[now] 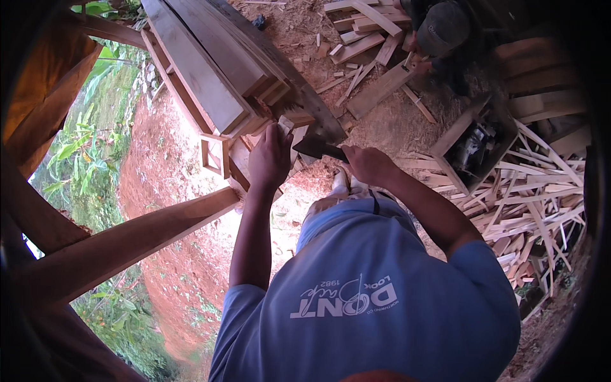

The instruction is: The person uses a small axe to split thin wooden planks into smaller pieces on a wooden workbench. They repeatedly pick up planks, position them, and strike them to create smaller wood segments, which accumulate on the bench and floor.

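Note:
My left hand is closed round a small pale piece of wood, held upright by the ends of the stacked boards. In my right hand is the handle of a dark broad-bladed hand tool. Its blade points left, toward the wood and my left wrist, with a small gap visible between. The exact kind of tool is too dark to make out. Below the hands, wood shavings lie round my feet.
A co-worker in a cap is at the upper right, near a pile of short boards. A wooden box with a machine inside stands at the right, above heaped offcuts. A thick timber beam slants at the left.

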Action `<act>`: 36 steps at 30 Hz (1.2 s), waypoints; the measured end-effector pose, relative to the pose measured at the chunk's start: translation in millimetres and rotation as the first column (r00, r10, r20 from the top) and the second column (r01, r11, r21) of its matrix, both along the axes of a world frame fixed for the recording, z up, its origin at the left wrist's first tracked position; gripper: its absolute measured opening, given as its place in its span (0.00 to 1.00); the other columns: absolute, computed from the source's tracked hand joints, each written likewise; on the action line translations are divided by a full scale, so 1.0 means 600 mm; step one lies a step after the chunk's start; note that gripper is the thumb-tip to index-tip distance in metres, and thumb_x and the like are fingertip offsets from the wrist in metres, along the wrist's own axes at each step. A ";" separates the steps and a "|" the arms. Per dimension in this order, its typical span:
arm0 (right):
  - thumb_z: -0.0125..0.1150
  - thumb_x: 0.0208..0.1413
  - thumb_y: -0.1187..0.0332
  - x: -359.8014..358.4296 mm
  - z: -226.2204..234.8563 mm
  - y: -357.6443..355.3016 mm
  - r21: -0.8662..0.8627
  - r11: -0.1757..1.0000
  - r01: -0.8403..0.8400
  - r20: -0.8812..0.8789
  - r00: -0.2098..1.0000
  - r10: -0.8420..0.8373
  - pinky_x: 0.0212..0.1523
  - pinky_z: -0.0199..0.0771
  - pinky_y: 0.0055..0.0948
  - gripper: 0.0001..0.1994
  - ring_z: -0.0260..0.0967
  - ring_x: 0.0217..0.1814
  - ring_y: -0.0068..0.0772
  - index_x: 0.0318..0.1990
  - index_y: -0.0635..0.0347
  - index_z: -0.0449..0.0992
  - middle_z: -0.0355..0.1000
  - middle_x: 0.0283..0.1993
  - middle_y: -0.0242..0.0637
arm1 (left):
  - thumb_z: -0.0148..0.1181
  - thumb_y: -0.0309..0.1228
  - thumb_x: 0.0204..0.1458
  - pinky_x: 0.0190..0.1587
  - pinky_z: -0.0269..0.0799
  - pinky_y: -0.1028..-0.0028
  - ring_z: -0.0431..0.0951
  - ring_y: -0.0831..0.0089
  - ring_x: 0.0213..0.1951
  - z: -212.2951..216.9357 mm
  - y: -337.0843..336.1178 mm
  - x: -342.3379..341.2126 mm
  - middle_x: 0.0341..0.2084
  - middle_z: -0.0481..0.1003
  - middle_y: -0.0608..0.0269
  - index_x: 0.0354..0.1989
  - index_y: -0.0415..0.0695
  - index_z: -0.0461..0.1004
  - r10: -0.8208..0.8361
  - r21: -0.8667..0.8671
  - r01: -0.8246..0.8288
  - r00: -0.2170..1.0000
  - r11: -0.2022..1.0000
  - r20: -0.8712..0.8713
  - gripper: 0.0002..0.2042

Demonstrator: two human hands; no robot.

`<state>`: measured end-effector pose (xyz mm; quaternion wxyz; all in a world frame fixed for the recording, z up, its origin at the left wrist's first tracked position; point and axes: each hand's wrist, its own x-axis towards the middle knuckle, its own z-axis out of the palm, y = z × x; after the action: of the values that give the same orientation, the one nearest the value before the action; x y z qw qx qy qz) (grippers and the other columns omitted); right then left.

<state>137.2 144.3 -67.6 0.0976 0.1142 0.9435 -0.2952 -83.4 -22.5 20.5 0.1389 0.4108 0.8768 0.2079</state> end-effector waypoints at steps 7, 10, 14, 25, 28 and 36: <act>0.60 0.68 0.59 -0.032 0.027 0.010 -0.018 1.000 -0.011 -0.052 0.999 0.010 0.35 0.85 0.53 0.16 0.82 0.35 0.60 0.49 0.66 0.70 0.80 0.34 0.54 | 0.55 0.34 0.69 0.56 0.69 0.48 0.73 0.36 0.54 -0.046 -0.023 -0.007 0.50 0.73 0.36 0.58 0.34 0.66 0.026 0.188 -0.017 0.999 0.982 -0.046 0.17; 0.59 0.68 0.61 -0.060 0.023 0.020 0.005 0.999 -0.033 -0.075 0.997 0.033 0.37 0.84 0.54 0.15 0.82 0.37 0.60 0.49 0.65 0.71 0.80 0.35 0.56 | 0.55 0.31 0.69 0.54 0.69 0.48 0.73 0.35 0.51 -0.052 -0.032 -0.003 0.46 0.72 0.36 0.56 0.33 0.64 0.015 0.223 -0.009 1.000 0.975 -0.024 0.15; 0.58 0.68 0.62 -0.069 0.020 0.030 0.009 0.999 -0.045 -0.060 0.997 0.046 0.41 0.84 0.55 0.13 0.82 0.39 0.62 0.49 0.65 0.71 0.80 0.36 0.55 | 0.57 0.30 0.68 0.52 0.70 0.51 0.73 0.36 0.47 -0.044 -0.031 0.009 0.45 0.71 0.36 0.55 0.34 0.64 0.003 0.237 -0.013 0.999 0.972 0.045 0.15; 0.59 0.67 0.62 -0.010 0.035 0.011 -0.079 0.972 0.222 0.023 0.975 -0.221 0.42 0.83 0.57 0.14 0.82 0.41 0.63 0.48 0.66 0.72 0.80 0.36 0.57 | 0.59 0.40 0.68 0.50 0.76 0.51 0.78 0.39 0.50 -0.016 0.068 0.007 0.50 0.76 0.42 0.55 0.37 0.69 -0.163 0.196 0.149 0.985 0.969 0.057 0.19; 0.59 0.68 0.62 0.005 0.037 0.017 -0.092 0.954 0.284 0.075 0.958 -0.278 0.42 0.82 0.57 0.14 0.82 0.41 0.63 0.48 0.66 0.72 0.80 0.36 0.58 | 0.59 0.41 0.67 0.51 0.75 0.51 0.78 0.41 0.50 -0.024 0.097 0.012 0.49 0.76 0.43 0.53 0.38 0.69 -0.209 0.161 0.205 0.978 0.966 0.013 0.18; 0.60 0.68 0.61 0.007 0.029 0.036 -0.058 0.973 0.221 0.017 0.975 -0.221 0.42 0.83 0.56 0.15 0.82 0.40 0.62 0.49 0.66 0.72 0.80 0.34 0.56 | 0.58 0.40 0.66 0.56 0.71 0.53 0.75 0.45 0.52 -0.037 0.122 -0.006 0.44 0.75 0.47 0.46 0.38 0.70 -0.228 0.129 0.261 0.946 0.957 -0.229 0.15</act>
<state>141.5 165.9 -50.2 0.0725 0.2171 0.9152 -0.3317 -86.8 50.7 -1.7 0.0366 0.5461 0.8094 0.2127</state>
